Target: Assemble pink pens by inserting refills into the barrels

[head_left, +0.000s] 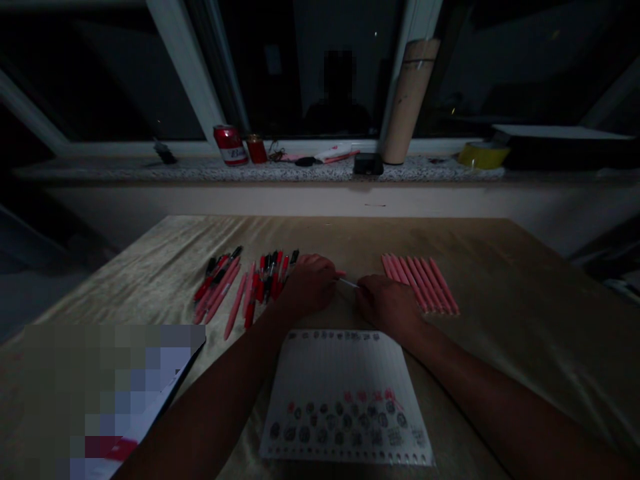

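My left hand [313, 283] is closed over the table, and a short pink pen end [341, 273] shows at its fingertips. A thin white pen refill [349, 283] spans the gap between both hands; the fingers of my right hand [387, 300] pinch its right end. Most of what lies inside the left fingers is hidden. Right of my right hand, several pink pens [425, 283] lie side by side in a slanted row. Red and black pens [270, 270] are gathered just left of my left hand. Below both hands rests a lined spiral notebook [345, 367] with red and dark scribbles.
Another pile of pink, red and black pens [219, 283] lies farther left on the cloth-covered table [350, 233]. A blurred-out flat object [165, 373] occupies the near left. On the windowsill stand a red can [231, 145], a cardboard tube [413, 100] and yellow tape [483, 155].
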`<state>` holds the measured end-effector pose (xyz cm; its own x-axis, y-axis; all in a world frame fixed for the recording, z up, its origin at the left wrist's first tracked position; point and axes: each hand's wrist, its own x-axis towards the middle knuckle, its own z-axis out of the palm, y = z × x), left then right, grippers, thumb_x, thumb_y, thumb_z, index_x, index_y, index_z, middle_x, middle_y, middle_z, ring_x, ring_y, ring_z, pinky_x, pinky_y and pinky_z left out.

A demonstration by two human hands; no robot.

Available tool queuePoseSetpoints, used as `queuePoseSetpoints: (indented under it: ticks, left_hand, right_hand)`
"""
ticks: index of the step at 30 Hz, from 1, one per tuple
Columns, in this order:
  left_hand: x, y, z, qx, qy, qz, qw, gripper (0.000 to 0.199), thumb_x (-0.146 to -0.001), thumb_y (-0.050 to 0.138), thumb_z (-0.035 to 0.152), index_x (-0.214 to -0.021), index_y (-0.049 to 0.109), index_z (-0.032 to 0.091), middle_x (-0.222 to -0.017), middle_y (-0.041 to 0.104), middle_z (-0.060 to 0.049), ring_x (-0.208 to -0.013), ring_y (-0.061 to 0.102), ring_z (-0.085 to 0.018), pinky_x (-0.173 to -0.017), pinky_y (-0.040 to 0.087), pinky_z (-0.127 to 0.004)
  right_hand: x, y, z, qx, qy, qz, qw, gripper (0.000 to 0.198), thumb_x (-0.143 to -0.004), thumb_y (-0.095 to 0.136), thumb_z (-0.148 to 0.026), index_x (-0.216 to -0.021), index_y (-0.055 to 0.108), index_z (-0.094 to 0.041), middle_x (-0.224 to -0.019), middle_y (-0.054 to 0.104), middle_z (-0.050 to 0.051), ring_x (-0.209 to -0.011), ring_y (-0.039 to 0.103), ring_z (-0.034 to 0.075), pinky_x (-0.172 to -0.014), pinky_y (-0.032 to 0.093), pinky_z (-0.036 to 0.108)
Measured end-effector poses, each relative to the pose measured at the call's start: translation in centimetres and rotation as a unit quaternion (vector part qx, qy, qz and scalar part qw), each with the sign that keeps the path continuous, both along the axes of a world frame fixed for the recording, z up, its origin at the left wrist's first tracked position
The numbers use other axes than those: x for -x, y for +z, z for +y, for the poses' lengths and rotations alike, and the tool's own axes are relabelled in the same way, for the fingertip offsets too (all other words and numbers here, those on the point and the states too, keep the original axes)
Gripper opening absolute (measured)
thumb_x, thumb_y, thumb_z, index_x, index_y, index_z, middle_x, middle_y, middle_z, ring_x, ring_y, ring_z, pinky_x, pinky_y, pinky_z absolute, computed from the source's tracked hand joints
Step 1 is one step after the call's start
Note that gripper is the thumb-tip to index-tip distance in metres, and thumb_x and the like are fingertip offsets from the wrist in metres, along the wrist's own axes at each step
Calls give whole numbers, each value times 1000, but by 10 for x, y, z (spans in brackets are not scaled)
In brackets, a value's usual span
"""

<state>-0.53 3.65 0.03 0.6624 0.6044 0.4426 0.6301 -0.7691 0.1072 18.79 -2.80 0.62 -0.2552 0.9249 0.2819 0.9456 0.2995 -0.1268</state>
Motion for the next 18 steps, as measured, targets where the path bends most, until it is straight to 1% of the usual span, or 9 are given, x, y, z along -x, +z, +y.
queuePoseSetpoints:
  ticks: [3, 5, 8, 11, 15, 18]
  left_hand:
    - [1, -1, 1, 16, -24, 13, 999, 28, -79, 54, 22, -106, 61, 23, -92, 61, -3, -94, 51, -20, -85, 35, -38]
    - [0, -3, 1, 22, -29, 21, 999, 27, -82, 52, 22, -108, 60, 23, -95, 61, -4, -95, 51, -20, -85, 34, -38]
    - [-2, -6, 0, 28, -20, 30, 999, 25, -87, 47, 23, -109, 59, 22, -98, 62, -5, -97, 51, -20, -84, 34, -37]
    - [-3, -9, 1, 31, -16, 35, 999, 24, -89, 46, 23, -109, 59, 21, -99, 62, -5, -97, 51, -20, -84, 34, -37]
    - [-2, -12, 4, 28, -6, 37, 999, 24, -90, 45, 24, -109, 59, 25, -96, 63, -3, -95, 51, -20, -85, 33, -37]
    - [1, -11, 6, 9, 32, 51, 998, 22, -89, 46, 23, -103, 62, 24, -91, 63, -3, -92, 51, -21, -83, 33, -38]
  right_hand:
    - [-1, -1, 0, -2, 6, 3, 1000, 22, -88, 41, -30, -82, 60, -20, -78, 65, 3, -71, 59, 15, -57, 30, 26]
    - [-1, -1, 0, 1, 10, 4, 1000, 22, -88, 41, -30, -82, 60, -19, -79, 65, 3, -71, 59, 15, -58, 30, 26]
    - [0, -2, 0, 5, 18, 3, 1000, 23, -88, 41, -30, -83, 60, -20, -79, 65, 3, -72, 58, 15, -58, 31, 26]
    - [1, -2, 0, 8, 18, 1, 1000, 21, -88, 41, -29, -83, 61, -20, -80, 65, 3, -71, 58, 15, -58, 31, 26]
    - [0, -3, 1, 8, 15, 5, 1000, 22, -88, 41, -30, -83, 61, -20, -80, 66, 3, -70, 58, 15, -58, 31, 26]
    - [0, -2, 1, 2, 3, 12, 1000, 23, -89, 41, -30, -83, 61, -20, -80, 66, 3, -71, 59, 15, -58, 32, 26]
